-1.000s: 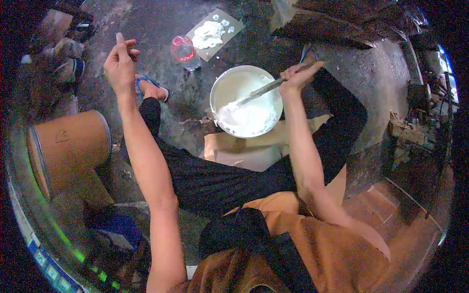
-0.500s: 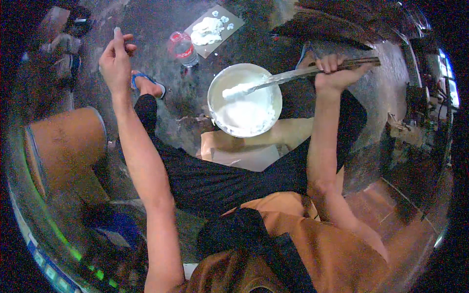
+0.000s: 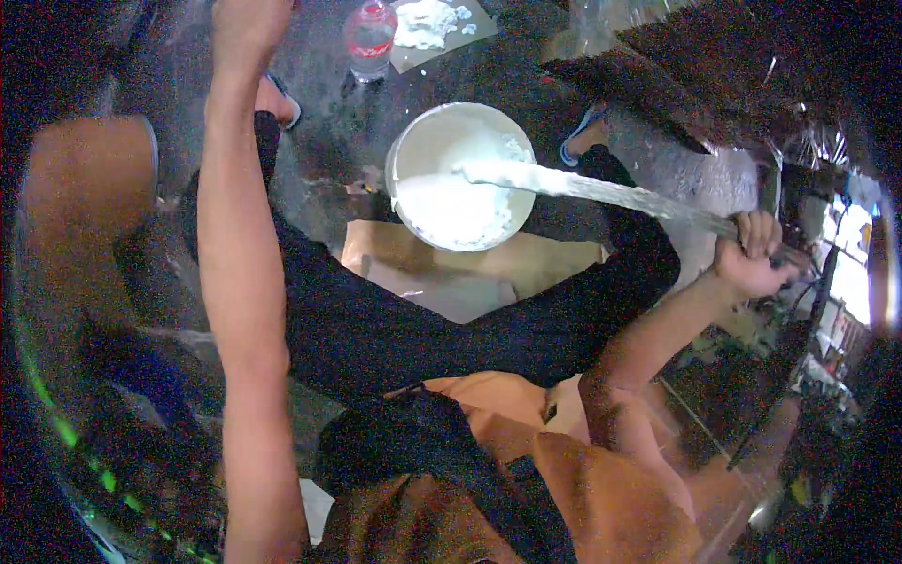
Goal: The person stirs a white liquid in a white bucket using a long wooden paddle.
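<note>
My right hand (image 3: 752,258) is wrapped round the grip end of a long stick (image 3: 611,191) coated in white paste. Its far end reaches over the rim of a white bucket (image 3: 396,169) and into the opening, where thick white paste (image 3: 465,209) lies, brightly lit. The bucket stands on the floor between my spread legs. Stretched out to the upper left, my left hand (image 3: 249,33) is cut by the top edge, so its fingers are hidden. A clear plastic bottle with a red label (image 3: 371,47) is nearest to it.
Beyond the bucket, a flat sheet (image 3: 474,33) carries a heap of white paste (image 3: 427,23). Brown cardboard (image 3: 376,246) lies between my legs and the bucket. A brown drum (image 3: 89,179) is at the left. Dark sheeting (image 3: 648,80) covers something at the upper right.
My right hand has moved right and nearer to me, swinging the stick's grip end with it. My left hand has reached farther away, partly out of view. The whole view has shifted.
</note>
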`<state>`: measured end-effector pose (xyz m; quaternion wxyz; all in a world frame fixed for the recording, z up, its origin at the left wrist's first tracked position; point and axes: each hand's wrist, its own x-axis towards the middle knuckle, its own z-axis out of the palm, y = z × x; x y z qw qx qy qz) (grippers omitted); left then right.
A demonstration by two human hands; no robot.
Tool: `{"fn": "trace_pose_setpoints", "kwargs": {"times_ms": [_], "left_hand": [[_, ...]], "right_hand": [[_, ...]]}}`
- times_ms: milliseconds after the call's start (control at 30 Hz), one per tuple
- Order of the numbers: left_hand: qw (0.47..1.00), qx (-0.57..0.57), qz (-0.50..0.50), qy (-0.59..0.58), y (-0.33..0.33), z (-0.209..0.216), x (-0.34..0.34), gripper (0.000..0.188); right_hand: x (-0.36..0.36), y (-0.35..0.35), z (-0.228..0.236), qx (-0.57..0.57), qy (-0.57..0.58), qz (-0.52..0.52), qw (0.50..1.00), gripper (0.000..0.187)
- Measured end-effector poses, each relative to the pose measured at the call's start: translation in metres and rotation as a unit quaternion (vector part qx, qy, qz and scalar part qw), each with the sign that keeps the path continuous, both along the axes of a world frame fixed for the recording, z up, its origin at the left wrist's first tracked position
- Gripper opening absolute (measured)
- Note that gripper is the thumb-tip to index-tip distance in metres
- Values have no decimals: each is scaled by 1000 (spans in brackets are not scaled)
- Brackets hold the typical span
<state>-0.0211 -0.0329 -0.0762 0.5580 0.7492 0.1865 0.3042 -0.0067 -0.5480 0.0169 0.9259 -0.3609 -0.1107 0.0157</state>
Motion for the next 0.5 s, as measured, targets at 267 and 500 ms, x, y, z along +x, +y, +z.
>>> {"fn": "trace_pose_setpoints", "kwargs": {"times_ms": [267, 500], "left_hand": [[999, -24, -30, 10, 9, 1, 7, 45], [1000, -13, -18, 21, 12, -6, 10, 47]], "right_hand": [[-6, 1, 25, -22, -9, -19, 1000, 68], [-1, 22, 21, -75, -22, -31, 996, 68]]}}
